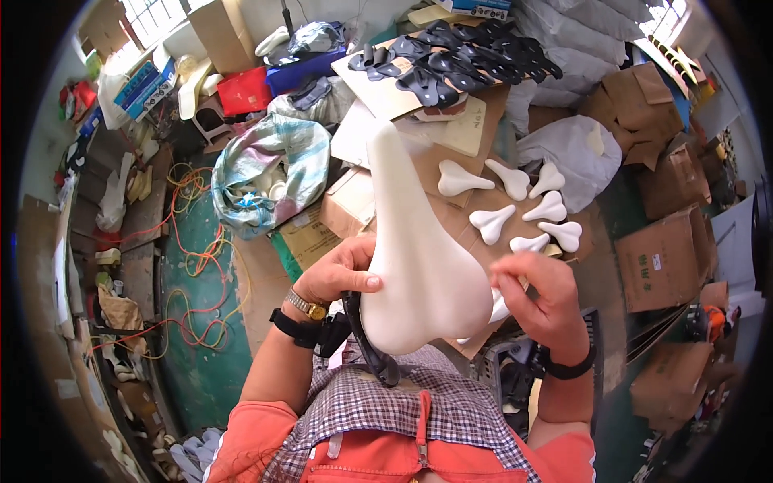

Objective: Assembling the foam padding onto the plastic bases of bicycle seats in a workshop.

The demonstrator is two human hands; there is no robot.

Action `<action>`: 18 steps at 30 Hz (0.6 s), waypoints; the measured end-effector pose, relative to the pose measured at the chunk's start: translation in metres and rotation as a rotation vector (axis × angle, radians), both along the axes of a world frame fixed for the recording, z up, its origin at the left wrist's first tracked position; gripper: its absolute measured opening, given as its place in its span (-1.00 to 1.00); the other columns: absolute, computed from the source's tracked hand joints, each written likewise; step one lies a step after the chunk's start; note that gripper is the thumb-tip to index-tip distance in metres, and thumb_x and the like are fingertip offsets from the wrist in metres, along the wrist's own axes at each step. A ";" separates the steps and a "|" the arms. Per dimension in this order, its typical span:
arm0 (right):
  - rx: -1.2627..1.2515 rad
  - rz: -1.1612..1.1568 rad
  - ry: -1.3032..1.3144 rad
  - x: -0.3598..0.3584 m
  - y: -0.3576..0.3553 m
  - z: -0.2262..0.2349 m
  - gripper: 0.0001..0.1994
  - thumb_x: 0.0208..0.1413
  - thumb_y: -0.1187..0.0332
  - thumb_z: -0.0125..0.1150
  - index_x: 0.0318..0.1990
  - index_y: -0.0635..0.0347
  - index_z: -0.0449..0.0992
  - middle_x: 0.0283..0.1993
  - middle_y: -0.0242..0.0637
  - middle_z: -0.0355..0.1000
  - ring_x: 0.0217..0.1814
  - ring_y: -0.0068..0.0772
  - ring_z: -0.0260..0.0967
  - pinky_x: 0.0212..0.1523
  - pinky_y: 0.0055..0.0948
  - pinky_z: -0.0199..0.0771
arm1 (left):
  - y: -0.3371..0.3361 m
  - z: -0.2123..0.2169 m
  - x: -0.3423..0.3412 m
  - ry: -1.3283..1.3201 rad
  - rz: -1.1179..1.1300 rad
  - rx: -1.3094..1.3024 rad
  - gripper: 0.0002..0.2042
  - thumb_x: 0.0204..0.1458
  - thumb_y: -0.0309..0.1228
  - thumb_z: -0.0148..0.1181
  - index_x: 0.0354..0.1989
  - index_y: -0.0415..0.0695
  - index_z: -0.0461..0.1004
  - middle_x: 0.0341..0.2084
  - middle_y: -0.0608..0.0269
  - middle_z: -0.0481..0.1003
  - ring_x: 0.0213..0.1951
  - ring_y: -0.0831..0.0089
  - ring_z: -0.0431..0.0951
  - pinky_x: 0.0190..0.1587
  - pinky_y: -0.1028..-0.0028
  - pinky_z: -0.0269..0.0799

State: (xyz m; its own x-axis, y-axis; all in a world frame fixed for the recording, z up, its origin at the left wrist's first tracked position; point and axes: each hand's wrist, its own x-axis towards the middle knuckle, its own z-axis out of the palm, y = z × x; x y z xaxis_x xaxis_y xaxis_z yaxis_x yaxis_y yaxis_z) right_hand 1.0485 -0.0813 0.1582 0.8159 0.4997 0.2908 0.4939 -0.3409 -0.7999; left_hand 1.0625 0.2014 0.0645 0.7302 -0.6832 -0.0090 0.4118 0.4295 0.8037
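A crowded workshop with a worn green-painted floor surrounds a worktop covered in brown cardboard. Many black curved pieces lie heaped at its far end, and smaller white smooth saddle-shaped pieces are scattered over its right side, near a bulging white sack. To the left stands an open pale striped plastic sack, with thin orange and yellow cords tangled beyond it. Brown cardboard boxes are stacked on the right.

Close in front of the person, raised above the near edge of the worktop, is a large white smooth saddle-shaped piece. Its long axis runs away from the body, the narrow nose pointing forward and slightly left, the broad lobed end nearest the apron. The left hand grips it at the left flank, thumb laid over the top and the other fingers mostly hidden underneath. A glossy black curved shell shows below that flank, beneath the left hand; whether the hand holds it too cannot be told.

The right hand is off the opposite side, just beside the broad end. Its fingers are half curled with the thumb close to the forefinger; whether anything is pinched there cannot be made out.
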 end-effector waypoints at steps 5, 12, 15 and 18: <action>-0.139 -0.049 -0.370 0.025 0.032 0.002 -0.76 -0.13 0.52 0.21 -0.23 0.31 0.41 -0.28 -0.14 0.38 -0.26 -0.13 0.36 -0.28 -0.36 0.39 | -0.010 -0.005 0.001 -0.027 -0.049 0.073 -0.56 -0.05 -0.43 0.23 0.03 -0.29 0.33 -0.16 0.25 0.48 -0.14 0.53 0.46 -0.04 0.54 0.33; -0.416 0.092 -0.372 0.008 0.050 -0.013 -0.43 -0.21 0.25 0.36 0.00 0.28 0.33 0.09 -0.02 0.22 0.13 0.05 0.17 0.14 -0.14 0.19 | 0.004 -0.009 -0.001 0.024 0.155 0.072 -0.54 -0.05 -0.36 0.24 0.04 -0.27 0.32 -0.15 0.26 0.47 -0.13 0.52 0.47 -0.05 0.51 0.37; -0.389 0.002 -0.378 0.011 0.049 -0.016 -0.43 -0.14 0.19 0.30 0.03 0.30 0.33 0.09 0.02 0.24 0.14 0.02 0.18 0.11 -0.17 0.21 | 0.008 -0.007 -0.003 0.043 0.226 -0.009 -0.52 -0.06 -0.35 0.24 0.05 -0.26 0.32 -0.13 0.23 0.47 -0.12 0.49 0.48 -0.05 0.49 0.38; -0.271 -0.006 -0.278 0.022 0.047 -0.015 -0.45 -0.11 0.22 0.29 0.03 0.33 0.32 0.07 0.04 0.26 0.10 0.04 0.22 0.09 -0.18 0.24 | 0.013 -0.008 -0.005 0.043 0.190 -0.061 -0.52 -0.05 -0.35 0.24 0.05 -0.26 0.31 -0.12 0.23 0.46 -0.12 0.50 0.47 -0.04 0.50 0.37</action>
